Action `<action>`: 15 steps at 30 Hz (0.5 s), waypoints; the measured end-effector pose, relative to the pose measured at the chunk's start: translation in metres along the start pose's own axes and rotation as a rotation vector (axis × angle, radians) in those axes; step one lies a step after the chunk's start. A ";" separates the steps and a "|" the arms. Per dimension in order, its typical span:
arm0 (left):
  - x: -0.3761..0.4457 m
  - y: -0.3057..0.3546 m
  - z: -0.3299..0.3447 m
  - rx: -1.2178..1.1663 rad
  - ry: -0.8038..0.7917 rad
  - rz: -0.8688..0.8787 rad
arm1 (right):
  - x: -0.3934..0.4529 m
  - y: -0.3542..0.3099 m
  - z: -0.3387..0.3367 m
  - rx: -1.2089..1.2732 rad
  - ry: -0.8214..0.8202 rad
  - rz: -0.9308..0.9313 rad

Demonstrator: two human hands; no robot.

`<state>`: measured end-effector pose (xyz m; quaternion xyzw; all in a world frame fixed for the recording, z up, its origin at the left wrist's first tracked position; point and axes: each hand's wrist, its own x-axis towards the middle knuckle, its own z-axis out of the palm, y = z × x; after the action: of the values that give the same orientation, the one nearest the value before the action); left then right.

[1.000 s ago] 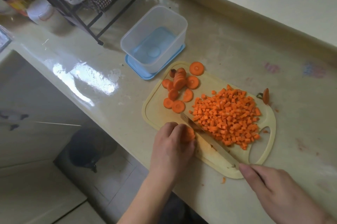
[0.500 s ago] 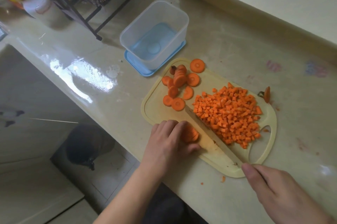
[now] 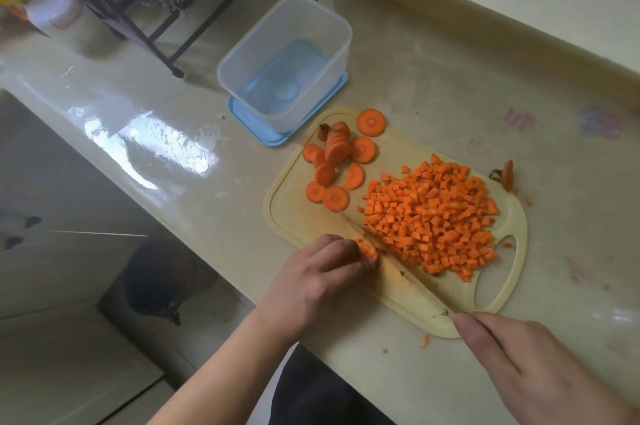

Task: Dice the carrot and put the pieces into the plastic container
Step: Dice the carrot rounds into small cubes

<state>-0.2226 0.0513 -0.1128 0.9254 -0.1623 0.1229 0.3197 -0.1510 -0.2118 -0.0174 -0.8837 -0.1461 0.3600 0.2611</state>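
Left hand (image 3: 322, 272) curls over carrot pieces (image 3: 367, 251); right hand (image 3: 530, 355) grips the knife (image 3: 408, 272).

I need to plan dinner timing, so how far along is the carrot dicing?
Done: a big pile of orange carrot cubes sits on the pale yellow plastic cutting board. In hand: the left hand holds a few carrot pieces against the knife blade, gripped by the right hand. Left: the round carrot slices remain uncut, and the clear plastic container holds no carrot.
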 end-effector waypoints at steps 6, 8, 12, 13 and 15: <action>-0.003 0.001 0.005 0.046 -0.003 -0.012 | -0.007 -0.001 -0.010 -0.037 0.015 -0.033; -0.007 0.001 0.006 0.063 -0.007 -0.011 | -0.011 0.002 -0.008 -0.056 0.002 -0.020; -0.008 0.004 0.011 0.079 0.002 -0.026 | -0.014 0.007 -0.008 -0.074 -0.007 0.015; -0.007 0.005 0.011 0.085 0.011 -0.031 | -0.014 0.007 -0.009 -0.072 -0.004 0.022; -0.006 0.006 0.013 0.087 0.024 -0.042 | -0.013 0.007 -0.010 -0.069 -0.015 0.024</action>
<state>-0.2287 0.0401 -0.1217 0.9401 -0.1333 0.1343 0.2837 -0.1528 -0.2269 -0.0078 -0.8912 -0.1495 0.3643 0.2252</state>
